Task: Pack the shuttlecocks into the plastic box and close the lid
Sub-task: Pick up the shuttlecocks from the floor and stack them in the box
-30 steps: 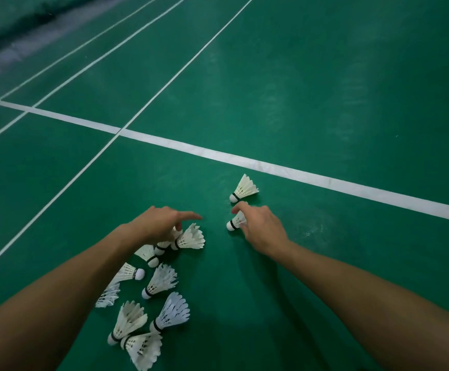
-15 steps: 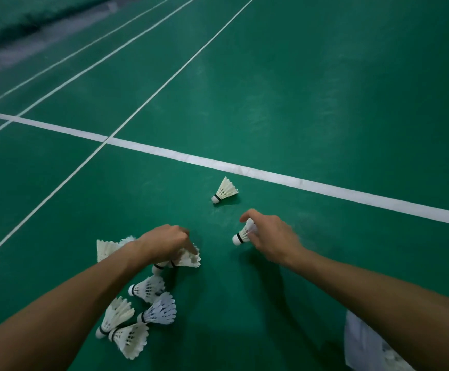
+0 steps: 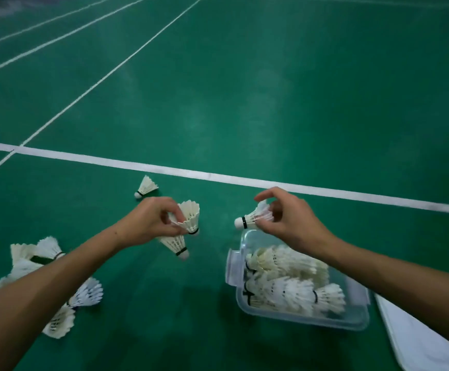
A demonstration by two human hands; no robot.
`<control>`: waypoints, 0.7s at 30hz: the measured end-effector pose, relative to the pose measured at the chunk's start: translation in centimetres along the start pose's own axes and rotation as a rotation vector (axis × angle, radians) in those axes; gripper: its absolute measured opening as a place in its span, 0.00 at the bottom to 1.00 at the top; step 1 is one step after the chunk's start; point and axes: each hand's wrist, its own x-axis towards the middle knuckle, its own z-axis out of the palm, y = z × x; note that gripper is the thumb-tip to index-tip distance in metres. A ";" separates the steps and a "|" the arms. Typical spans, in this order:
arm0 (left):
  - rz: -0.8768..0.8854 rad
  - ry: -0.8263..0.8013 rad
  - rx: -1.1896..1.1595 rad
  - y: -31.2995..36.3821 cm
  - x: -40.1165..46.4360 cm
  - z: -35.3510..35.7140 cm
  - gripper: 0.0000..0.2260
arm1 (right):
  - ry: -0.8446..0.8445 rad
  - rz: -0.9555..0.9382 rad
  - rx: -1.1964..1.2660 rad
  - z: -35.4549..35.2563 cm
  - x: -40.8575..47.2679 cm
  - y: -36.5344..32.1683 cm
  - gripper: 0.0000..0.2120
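Both hands now lifted off floor: left hand pinches two shuttlecocks, right hand pinches one shuttlecock above box, newly in view.

The floor looks like a smooth green synthetic court surface with a soft sheen that throws back pale streaks of light; its lines are flat matt white. The shuttlecocks have white feather skirts, ribbed and slightly ragged at the edges, with dark bands and rounded white bases that look smooth. The plastic box is clear, glossy plastic with a faint bluish tint. The lid beside it looks like smooth, pale, matt plastic.
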 end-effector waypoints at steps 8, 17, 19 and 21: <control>0.231 0.031 -0.124 8.9 1.1 6.9 0.09 | 0.008 0.208 -0.037 -2.9 -10.6 4.4 0.19; 0.262 -0.008 -0.121 8.1 0.7 9.3 0.07 | -0.213 0.224 -0.076 4.2 -11.1 5.6 0.20; 0.252 -0.018 -0.115 8.0 0.6 9.4 0.07 | -0.237 0.248 -0.040 5.0 -10.6 5.9 0.19; 0.250 -0.034 -0.113 7.9 0.7 9.7 0.07 | -0.259 0.281 0.023 5.6 -10.1 6.4 0.18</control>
